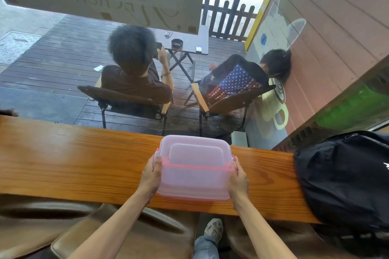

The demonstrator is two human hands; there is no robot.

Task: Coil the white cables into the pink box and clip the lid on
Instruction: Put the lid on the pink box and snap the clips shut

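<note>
The pink box [193, 181] sits on the wooden counter [73, 160], right of the counter's middle, spanning most of the depth from the far edge to the near edge. Its base corner on the near side slightly overhangs the near edge. The box is translucent; nothing can be made out inside it through the wall, and no white cables are visible in this view.

The lid [194, 149] lies on top of the box, with a raised rectangular panel in its centre. A darker pink rim band [197, 167] runs along the near side where lid and box meet. Whether the side clips are latched cannot be told.

The left hand [151, 174] grips the left end of the box, thumb hooked over the lid edge at the clip, fingers wrapped down the side wall. The right hand [239, 178] grips the right end the same way, thumb at the rim and fingers along the side.

A black backpack [345, 176] rests on the right end of the counter, apart from the box.

Beyond the counter's far edge, through glass, two persons sit in folding chairs [126, 103] on a wooden deck beside a small folding table [189, 42].
</note>
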